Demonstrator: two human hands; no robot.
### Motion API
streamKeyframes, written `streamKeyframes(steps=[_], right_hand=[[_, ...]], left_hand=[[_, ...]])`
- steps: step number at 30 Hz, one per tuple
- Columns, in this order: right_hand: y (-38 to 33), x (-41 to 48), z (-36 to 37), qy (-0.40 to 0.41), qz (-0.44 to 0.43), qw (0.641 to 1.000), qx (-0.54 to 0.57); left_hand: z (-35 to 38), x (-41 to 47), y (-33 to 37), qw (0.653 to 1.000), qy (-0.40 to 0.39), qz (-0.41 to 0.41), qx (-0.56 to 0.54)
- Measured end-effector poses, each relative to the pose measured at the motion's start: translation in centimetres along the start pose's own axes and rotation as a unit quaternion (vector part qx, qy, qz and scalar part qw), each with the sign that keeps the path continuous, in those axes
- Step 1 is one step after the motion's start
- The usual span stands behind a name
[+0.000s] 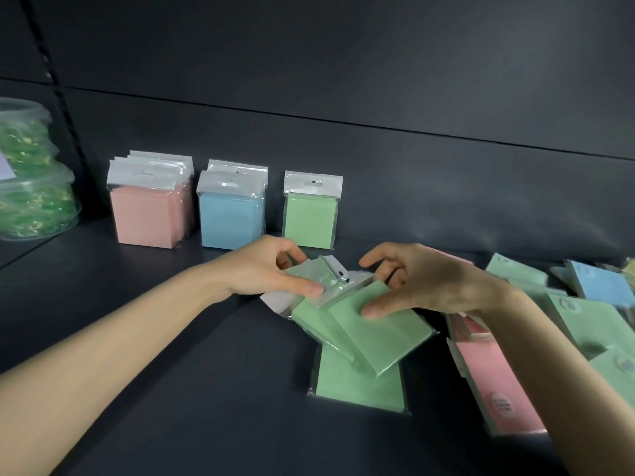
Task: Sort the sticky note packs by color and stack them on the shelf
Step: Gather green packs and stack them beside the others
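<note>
Left hand (271,269), right hand (429,280), fingers (374,309) round green packs (381,338); dark shelf (206,389), dark wall (378,80)

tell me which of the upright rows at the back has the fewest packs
The green row, rightmost of the three: it shows only one pack, while the pink row and blue row each show more than one, standing behind another.

Dim, soft shadows, blurred warped edges
</note>
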State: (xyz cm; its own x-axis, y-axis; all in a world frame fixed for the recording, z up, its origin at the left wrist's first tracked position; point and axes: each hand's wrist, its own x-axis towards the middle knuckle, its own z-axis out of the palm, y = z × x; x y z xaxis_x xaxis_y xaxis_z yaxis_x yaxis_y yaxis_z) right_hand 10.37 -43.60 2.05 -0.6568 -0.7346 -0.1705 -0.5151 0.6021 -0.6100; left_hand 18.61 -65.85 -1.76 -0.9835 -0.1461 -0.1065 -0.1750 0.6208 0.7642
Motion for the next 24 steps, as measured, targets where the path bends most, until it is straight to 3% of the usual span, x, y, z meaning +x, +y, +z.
streamKeyframes(steps=[7,12,19,24], right_hand=[[0.6,0.4,-0.1,0.071,0.013,0.996,0.056],[0.6,0.8,0.2,0.131,0.006,0.986,0.104],[0.6,1.1,0.6,0.142,-0.006,0.984,0.105],[0.7,1.5,1.1,0.15,-0.02,0.98,0.131]], left_hand=[[-0.7,-0.8,0.1,0.993,-0.096,-0.014,0.06],[0.6,-1.3,1.3,0.985,-0.091,0.035,0.141],[-0.2,-1.3,0.9,0.991,-0.104,-0.001,0.083],[-0.8,-1.0,0.6,0.998,-0.057,-0.021,0.036]])
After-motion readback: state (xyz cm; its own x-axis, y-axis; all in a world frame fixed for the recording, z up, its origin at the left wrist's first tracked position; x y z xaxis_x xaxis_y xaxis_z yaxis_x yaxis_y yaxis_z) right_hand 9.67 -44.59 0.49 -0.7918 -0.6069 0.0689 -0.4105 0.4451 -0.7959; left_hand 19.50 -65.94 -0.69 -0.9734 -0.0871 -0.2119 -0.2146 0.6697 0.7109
